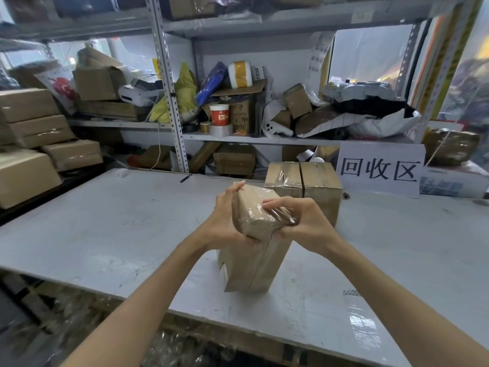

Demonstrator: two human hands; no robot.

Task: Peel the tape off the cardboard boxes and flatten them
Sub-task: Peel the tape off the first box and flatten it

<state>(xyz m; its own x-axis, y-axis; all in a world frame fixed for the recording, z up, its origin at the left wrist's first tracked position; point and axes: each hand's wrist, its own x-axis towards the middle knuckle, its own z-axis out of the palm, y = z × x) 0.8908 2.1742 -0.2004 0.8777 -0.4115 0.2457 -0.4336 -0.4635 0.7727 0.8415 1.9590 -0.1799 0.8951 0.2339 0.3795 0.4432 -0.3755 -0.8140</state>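
Cardboard stripping in hand: a small box (254,210), held above the table (105,221), is gripped at 9 o'clock by the left hand (225,223) while the right hand (299,221), at 3 o'clock, pinches its clear tape (275,213). The next move likely calls for a steady pull; a taller box (251,266) stands at 6 o'clock.

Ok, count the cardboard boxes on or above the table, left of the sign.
3. A small box gripped by the left hand and right hand; a long box on the table beneath it; a big box behind, beside the sign. Others may hide behind it.
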